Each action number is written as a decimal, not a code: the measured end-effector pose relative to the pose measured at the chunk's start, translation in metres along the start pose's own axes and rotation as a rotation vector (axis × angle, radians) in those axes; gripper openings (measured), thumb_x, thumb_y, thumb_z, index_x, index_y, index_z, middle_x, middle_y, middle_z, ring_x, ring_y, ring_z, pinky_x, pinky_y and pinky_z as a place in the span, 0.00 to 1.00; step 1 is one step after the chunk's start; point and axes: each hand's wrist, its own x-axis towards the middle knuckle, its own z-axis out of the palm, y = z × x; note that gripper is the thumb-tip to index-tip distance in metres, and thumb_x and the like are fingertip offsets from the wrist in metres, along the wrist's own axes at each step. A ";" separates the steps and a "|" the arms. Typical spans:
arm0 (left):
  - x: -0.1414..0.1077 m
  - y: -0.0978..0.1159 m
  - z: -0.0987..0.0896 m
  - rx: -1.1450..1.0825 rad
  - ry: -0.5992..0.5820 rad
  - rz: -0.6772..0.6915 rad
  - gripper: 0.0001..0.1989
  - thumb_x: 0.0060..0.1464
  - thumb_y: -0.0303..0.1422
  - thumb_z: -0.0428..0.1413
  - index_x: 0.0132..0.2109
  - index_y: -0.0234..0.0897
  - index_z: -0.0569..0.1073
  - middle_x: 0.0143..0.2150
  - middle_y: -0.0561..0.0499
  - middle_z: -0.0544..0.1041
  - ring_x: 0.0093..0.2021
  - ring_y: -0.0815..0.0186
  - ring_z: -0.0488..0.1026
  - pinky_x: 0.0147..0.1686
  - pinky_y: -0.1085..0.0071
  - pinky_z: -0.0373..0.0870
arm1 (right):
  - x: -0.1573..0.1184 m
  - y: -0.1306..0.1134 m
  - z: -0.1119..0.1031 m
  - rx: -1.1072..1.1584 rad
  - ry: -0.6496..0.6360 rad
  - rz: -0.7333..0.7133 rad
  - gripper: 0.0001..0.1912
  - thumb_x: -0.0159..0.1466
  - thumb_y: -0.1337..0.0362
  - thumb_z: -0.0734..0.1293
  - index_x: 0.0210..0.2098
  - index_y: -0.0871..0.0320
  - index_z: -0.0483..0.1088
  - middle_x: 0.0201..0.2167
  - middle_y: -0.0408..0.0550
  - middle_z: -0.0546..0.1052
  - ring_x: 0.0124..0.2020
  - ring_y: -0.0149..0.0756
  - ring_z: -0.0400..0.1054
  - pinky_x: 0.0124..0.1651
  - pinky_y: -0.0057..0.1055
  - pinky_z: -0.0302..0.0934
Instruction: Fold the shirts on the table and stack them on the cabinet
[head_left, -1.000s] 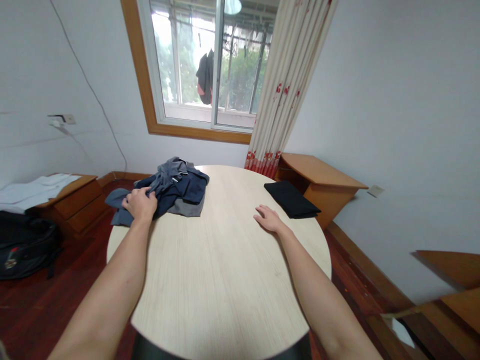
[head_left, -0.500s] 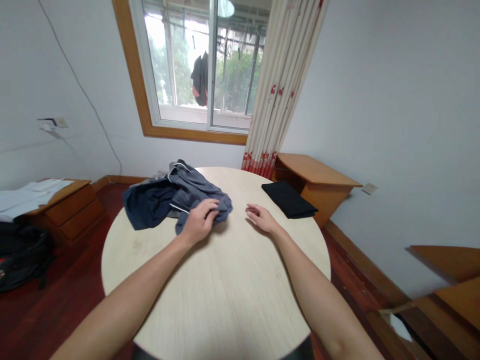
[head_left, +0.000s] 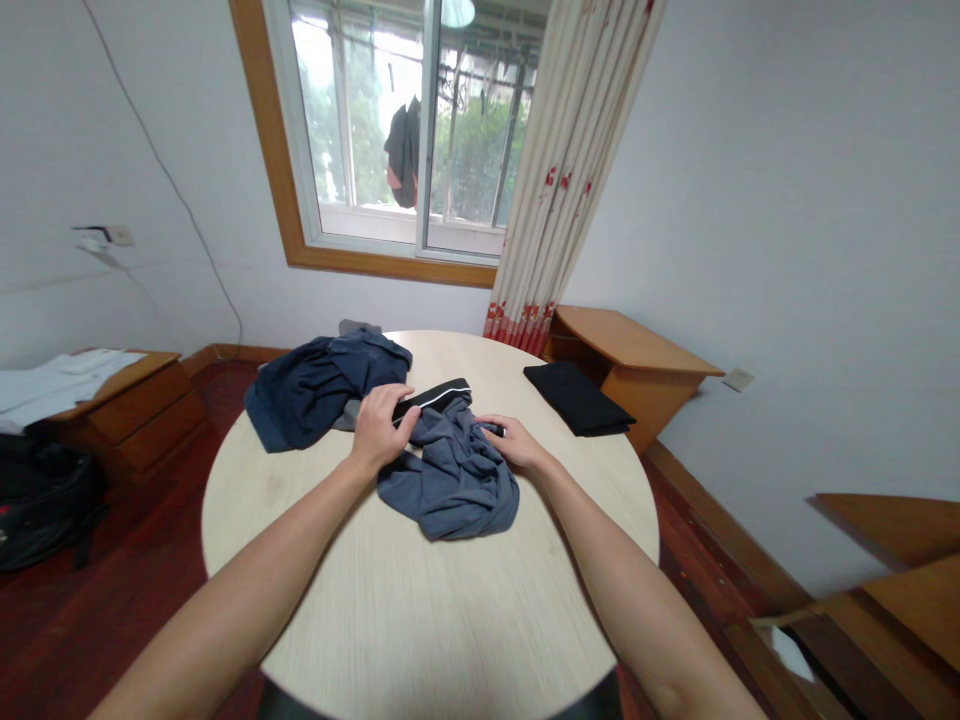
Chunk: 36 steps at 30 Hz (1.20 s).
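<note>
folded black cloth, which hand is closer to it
Right. The right hand is to the left of the folded black cloth, at the right edge of the gray garment; the left hand is farther left, at its left side.

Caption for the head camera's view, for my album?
Two hands, left and right, hold a rumpled grey garment over a round table.
</note>
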 end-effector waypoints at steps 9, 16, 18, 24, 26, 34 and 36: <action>-0.005 -0.027 0.026 0.129 -0.242 -0.296 0.20 0.63 0.33 0.51 0.60 0.35 0.72 0.55 0.39 0.78 0.57 0.49 0.71 0.55 0.50 0.64 | 0.001 0.001 0.000 -0.031 0.041 -0.042 0.18 0.58 0.53 0.73 0.42 0.58 0.80 0.44 0.54 0.82 0.46 0.46 0.75 0.55 0.45 0.66; 0.000 -0.023 0.017 0.007 -0.138 -0.261 0.16 0.60 0.31 0.53 0.52 0.37 0.79 0.43 0.44 0.82 0.45 0.57 0.77 0.48 0.62 0.71 | 0.003 0.005 -0.020 -0.020 0.279 -0.037 0.15 0.54 0.57 0.72 0.38 0.58 0.80 0.42 0.53 0.82 0.44 0.45 0.75 0.53 0.43 0.66; 0.000 -0.021 0.015 0.026 -0.121 -0.255 0.14 0.60 0.32 0.53 0.48 0.38 0.81 0.43 0.45 0.82 0.44 0.57 0.77 0.47 0.63 0.72 | 0.003 0.004 -0.029 -0.042 0.381 -0.044 0.15 0.54 0.57 0.71 0.37 0.58 0.79 0.41 0.54 0.82 0.45 0.46 0.75 0.54 0.43 0.66; 0.000 -0.004 0.007 0.024 -0.026 -0.200 0.13 0.59 0.35 0.54 0.47 0.38 0.79 0.45 0.46 0.82 0.45 0.58 0.78 0.44 0.67 0.70 | 0.002 -0.013 -0.045 -0.114 0.680 0.026 0.18 0.56 0.54 0.68 0.39 0.61 0.77 0.42 0.59 0.81 0.47 0.49 0.73 0.58 0.47 0.62; 0.001 0.002 0.006 -0.008 -0.003 -0.200 0.15 0.59 0.39 0.54 0.47 0.37 0.79 0.39 0.46 0.81 0.40 0.59 0.77 0.41 0.67 0.70 | 0.001 -0.026 -0.038 -0.081 0.722 0.009 0.20 0.58 0.52 0.67 0.42 0.61 0.76 0.45 0.60 0.80 0.50 0.50 0.71 0.59 0.47 0.62; 0.000 -0.005 0.019 -0.762 -0.272 -0.736 0.37 0.55 0.63 0.49 0.46 0.30 0.78 0.28 0.47 0.79 0.29 0.60 0.76 0.31 0.66 0.71 | -0.013 -0.081 0.021 0.381 -0.291 -0.094 0.36 0.56 0.47 0.74 0.59 0.55 0.68 0.49 0.56 0.79 0.48 0.45 0.75 0.50 0.41 0.68; 0.000 -0.007 0.020 -0.825 -0.335 -0.837 0.36 0.48 0.60 0.60 0.47 0.29 0.78 0.30 0.46 0.81 0.30 0.59 0.77 0.32 0.66 0.72 | -0.010 -0.073 0.016 0.418 -0.085 -0.050 0.32 0.58 0.45 0.73 0.56 0.55 0.71 0.46 0.55 0.80 0.44 0.42 0.77 0.49 0.41 0.69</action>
